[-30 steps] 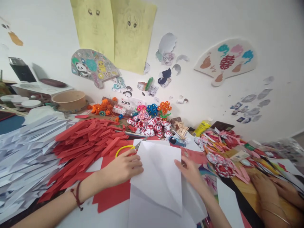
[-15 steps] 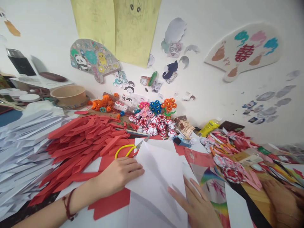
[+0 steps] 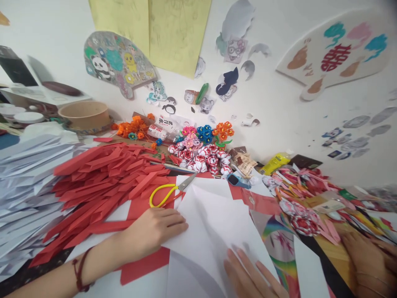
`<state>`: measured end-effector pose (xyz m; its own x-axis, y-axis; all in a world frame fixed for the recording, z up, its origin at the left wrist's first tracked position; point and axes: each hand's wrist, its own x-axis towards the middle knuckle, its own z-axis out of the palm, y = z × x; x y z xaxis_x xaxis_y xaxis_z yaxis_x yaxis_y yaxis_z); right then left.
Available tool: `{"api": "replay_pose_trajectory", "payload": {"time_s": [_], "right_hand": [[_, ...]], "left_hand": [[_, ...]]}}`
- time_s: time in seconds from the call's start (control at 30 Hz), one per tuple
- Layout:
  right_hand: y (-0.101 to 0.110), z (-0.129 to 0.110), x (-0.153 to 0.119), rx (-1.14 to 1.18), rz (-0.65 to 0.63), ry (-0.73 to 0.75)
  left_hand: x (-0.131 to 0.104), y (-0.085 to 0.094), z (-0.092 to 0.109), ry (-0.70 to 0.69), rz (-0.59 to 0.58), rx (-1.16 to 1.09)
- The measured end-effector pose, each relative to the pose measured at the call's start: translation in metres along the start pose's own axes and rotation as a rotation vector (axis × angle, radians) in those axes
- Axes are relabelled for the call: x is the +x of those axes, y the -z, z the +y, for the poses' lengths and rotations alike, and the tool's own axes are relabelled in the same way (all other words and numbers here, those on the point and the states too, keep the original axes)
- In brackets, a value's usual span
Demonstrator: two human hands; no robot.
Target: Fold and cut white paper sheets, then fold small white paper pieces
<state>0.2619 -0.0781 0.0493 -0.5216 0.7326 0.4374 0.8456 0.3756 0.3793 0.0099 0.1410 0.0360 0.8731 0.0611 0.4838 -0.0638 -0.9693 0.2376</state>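
Note:
A white sheet of paper (image 3: 214, 231) lies folded over in front of me, its top corner raised into a bend. My left hand (image 3: 159, 227) holds the sheet's left edge, fingers together, with a dark red braided bracelet on the wrist. On the sheet's lower right, my right hand (image 3: 252, 275) rests with its fingers spread. Scissors with yellow handles (image 3: 163, 195) lie just above my left hand, blades partly open. Red paper (image 3: 145, 265) and more white paper show under the sheet.
Piles of folded red strips (image 3: 108, 178) and white strips (image 3: 27, 186) lie on the left. Paper flowers (image 3: 201, 159), a blue watch (image 3: 237, 181) and a yellow bottle (image 3: 275, 162) stand or lie behind. Another person's hand (image 3: 366, 252) is at the right edge.
My right hand has moved slightly down and now lies on top of the sheet; the folded flap has spread to the right. My left hand has stayed at the left edge. The view has shifted slightly.

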Motion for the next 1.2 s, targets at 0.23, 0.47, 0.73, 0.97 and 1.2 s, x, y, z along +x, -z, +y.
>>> {"api": "replay_pose_trajectory", "payload": {"time_s": [0.23, 0.47, 0.73, 0.97, 1.2], "right_hand": [[-0.012, -0.002, 0.010, -0.055, -0.054, 0.122], [-0.014, -0.003, 0.005, 0.005, -0.070, 0.074], [-0.024, -0.006, -0.009, 0.152, -0.029, -0.051], [-0.039, -0.010, -0.028, 0.319, -0.022, -0.139], [-0.033, -0.006, -0.028, 0.421, -0.053, -0.152]], "left_hand": [[0.000, 0.005, -0.005, 0.081, -0.067, 0.124], [-0.002, -0.004, -0.017, 0.419, -0.043, 0.347], [-0.007, -0.003, -0.020, 0.553, -0.064, 0.386], [-0.007, 0.005, -0.018, 0.605, -0.221, 0.492], [0.001, 0.015, -0.006, 0.307, -0.099, 0.372]]}}
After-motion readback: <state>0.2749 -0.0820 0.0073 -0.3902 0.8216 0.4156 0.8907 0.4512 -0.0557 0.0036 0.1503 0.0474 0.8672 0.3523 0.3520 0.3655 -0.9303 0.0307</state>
